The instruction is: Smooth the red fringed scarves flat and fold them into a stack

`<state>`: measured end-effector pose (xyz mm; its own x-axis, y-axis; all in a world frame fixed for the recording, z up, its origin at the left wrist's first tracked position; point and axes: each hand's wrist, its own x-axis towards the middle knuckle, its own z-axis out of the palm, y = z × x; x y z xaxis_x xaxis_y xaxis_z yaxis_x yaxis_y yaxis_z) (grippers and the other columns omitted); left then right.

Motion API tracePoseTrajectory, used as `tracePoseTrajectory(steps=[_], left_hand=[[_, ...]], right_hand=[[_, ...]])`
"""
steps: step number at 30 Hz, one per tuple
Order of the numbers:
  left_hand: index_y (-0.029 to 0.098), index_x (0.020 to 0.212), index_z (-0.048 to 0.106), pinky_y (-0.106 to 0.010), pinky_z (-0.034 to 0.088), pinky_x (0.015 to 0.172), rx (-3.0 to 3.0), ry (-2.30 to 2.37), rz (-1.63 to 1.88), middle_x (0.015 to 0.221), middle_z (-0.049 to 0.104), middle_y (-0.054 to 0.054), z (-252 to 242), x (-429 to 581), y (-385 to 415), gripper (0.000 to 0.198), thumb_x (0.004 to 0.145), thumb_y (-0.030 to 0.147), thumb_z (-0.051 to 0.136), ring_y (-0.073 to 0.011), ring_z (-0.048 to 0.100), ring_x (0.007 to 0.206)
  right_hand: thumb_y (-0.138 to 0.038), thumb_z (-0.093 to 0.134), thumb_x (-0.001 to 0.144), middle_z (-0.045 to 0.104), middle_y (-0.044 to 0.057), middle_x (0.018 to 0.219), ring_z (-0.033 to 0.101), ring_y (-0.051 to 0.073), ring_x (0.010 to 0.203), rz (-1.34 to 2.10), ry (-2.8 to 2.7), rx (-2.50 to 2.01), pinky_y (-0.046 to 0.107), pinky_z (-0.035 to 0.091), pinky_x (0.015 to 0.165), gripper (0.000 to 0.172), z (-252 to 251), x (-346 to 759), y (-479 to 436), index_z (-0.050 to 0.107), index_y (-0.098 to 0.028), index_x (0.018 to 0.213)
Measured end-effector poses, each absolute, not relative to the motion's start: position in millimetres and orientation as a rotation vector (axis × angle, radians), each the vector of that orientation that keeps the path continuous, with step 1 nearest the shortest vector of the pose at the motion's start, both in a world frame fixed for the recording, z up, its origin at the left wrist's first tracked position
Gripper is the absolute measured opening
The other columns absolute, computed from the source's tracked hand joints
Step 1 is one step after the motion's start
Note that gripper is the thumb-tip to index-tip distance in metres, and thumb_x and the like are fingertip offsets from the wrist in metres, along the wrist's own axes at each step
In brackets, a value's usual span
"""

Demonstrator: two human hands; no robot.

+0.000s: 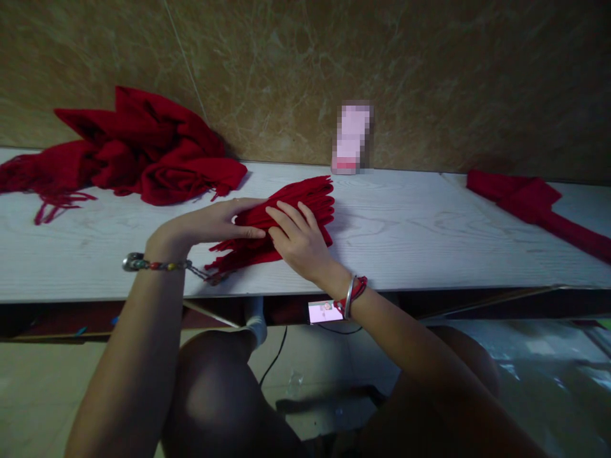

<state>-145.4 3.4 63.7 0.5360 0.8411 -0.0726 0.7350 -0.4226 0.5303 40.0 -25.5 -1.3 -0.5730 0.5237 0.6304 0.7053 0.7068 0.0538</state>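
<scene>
A folded red scarf (305, 197) with a fringe at its near end lies on the white table (429, 235) in front of me. My left hand (214, 222) rests on its left side with the fingers stretched along the fabric. My right hand (298, 238) lies flat on top of the scarf, fingers spread, pressing it down. A beaded bracelet sits on my left wrist. A silver bangle and a red cord ring my right wrist.
A heap of crumpled red scarves (143, 152) lies at the back left. Another red scarf (534, 197) stretches along the right end. A blurred pink object (352, 138) stands against the marble wall. A lit phone (324, 312) sits under the table edge.
</scene>
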Motion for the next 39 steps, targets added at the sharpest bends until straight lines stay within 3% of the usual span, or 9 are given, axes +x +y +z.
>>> tracePoseTrajectory(steps=[5, 11, 14, 19, 23, 26, 30, 34, 39], left_hand=[[0.015, 0.139, 0.038, -0.041, 0.032, 0.108, 2.401, 1.268, 0.293, 0.143, 0.042, -0.015, 53.0, -148.9, -2.0, 0.104, 0.051, 0.058, 0.072, -0.0325, 0.043, 0.126], [0.014, 0.13, 0.048, -0.039, 0.042, 0.099, 2.505, 1.456, 0.366, 0.127, 0.057, -0.012, 49.5, -145.5, -4.9, 0.073, 0.063, 0.04, 0.059, -0.0304, 0.055, 0.113], [0.014, 0.126, 0.051, -0.037, 0.045, 0.094, 2.503, 1.544, 0.402, 0.12, 0.062, -0.011, 51.2, -146.7, -4.5, 0.067, 0.065, 0.039, 0.056, -0.0303, 0.059, 0.107], [0.011, 0.125, 0.051, -0.039, 0.045, 0.092, 2.501, 1.676, 0.455, 0.117, 0.063, -0.014, 51.7, -147.7, -3.2, 0.062, 0.069, 0.038, 0.049, -0.0319, 0.059, 0.105], [0.013, 0.126, 0.049, -0.037, 0.041, 0.096, 2.53, 1.685, 0.577, 0.123, 0.06, -0.012, 55.7, -147.1, -7.8, 0.058, 0.073, 0.036, 0.047, -0.0301, 0.056, 0.111], [0.013, 0.128, 0.046, -0.034, 0.04, 0.098, 2.532, 1.706, 0.624, 0.124, 0.06, -0.012, 59.8, -148.5, -11.7, 0.056, 0.076, 0.035, 0.046, -0.0289, 0.055, 0.113], [0.015, 0.128, 0.046, -0.032, 0.039, 0.099, 2.511, 1.757, 0.635, 0.122, 0.061, -0.007, 60.6, -152.5, -12.6, 0.055, 0.077, 0.036, 0.047, -0.0273, 0.055, 0.113], [0.014, 0.126, 0.046, -0.034, 0.039, 0.099, 2.515, 1.764, 0.629, 0.124, 0.059, -0.009, 58.6, -154.5, -11.9, 0.053, 0.077, 0.035, 0.047, -0.0279, 0.054, 0.113], [0.013, 0.125, 0.047, -0.036, 0.039, 0.1, 2.496, 1.781, 0.746, 0.124, 0.059, -0.009, 59.5, -154.2, -14.1, 0.05, 0.079, 0.035, 0.049, -0.0282, 0.054, 0.112]], right_hand=[[-0.012, 0.037, 0.093, 0.064, 0.011, 0.123, 0.051, 0.022, 0.122, -0.408, -2.299, -0.909, 0.048, 0.033, 0.106, 0.03, -1.7, 42.2, -21.3, 0.066, -0.016, 0.09], [-0.012, 0.041, 0.092, 0.064, 0.011, 0.123, 0.05, 0.022, 0.122, -0.347, -2.268, -0.938, 0.048, 0.031, 0.107, 0.026, 1.2, 42.5, -18.8, 0.066, -0.017, 0.094], [-0.015, 0.05, 0.088, 0.058, 0.013, 0.13, 0.045, 0.026, 0.128, -0.339, -2.115, -1.044, 0.054, 0.025, 0.11, 0.023, -1.3, 46.3, -24.0, 0.062, -0.017, 0.107], [-0.024, 0.064, 0.078, 0.036, 0.026, 0.145, 0.028, 0.039, 0.137, -0.159, -1.717, -1.366, 0.067, 0.022, 0.104, 0.07, -24.5, 62.0, -26.9, 0.033, -0.012, 0.14], [-0.029, 0.067, 0.072, 0.037, 0.034, 0.139, 0.034, 0.041, 0.132, 0.064, -1.554, -1.488, 0.062, 0.033, 0.1, 0.084, -46.3, 72.8, -15.0, 0.026, -0.002, 0.141], [-0.026, 0.069, 0.069, 0.048, 0.03, 0.132, 0.045, 0.037, 0.125, 0.086, -1.534, -1.486, 0.054, 0.038, 0.099, 0.071, -51.3, 77.6, -7.9, 0.043, -0.004, 0.131], [-0.018, 0.06, 0.073, 0.066, 0.019, 0.105, 0.059, 0.03, 0.105, 0.04, -1.734, -1.557, 0.044, 0.046, 0.091, 0.017, -43.1, 85.1, -9.4, 0.069, -0.013, 0.087], [-0.008, 0.048, 0.074, 0.07, 0.01, 0.08, 0.065, 0.023, 0.079, -0.019, -1.852, -1.585, 0.037, 0.052, 0.075, 0.025, -26.5, 100.4, -11.1, 0.07, -0.02, 0.077], [-0.009, 0.045, 0.078, 0.071, 0.009, 0.079, 0.066, 0.023, 0.074, -0.136, -1.822, -1.684, 0.039, 0.051, 0.072, 0.027, -2.4, 131.5, -0.6, 0.07, -0.019, 0.084]])
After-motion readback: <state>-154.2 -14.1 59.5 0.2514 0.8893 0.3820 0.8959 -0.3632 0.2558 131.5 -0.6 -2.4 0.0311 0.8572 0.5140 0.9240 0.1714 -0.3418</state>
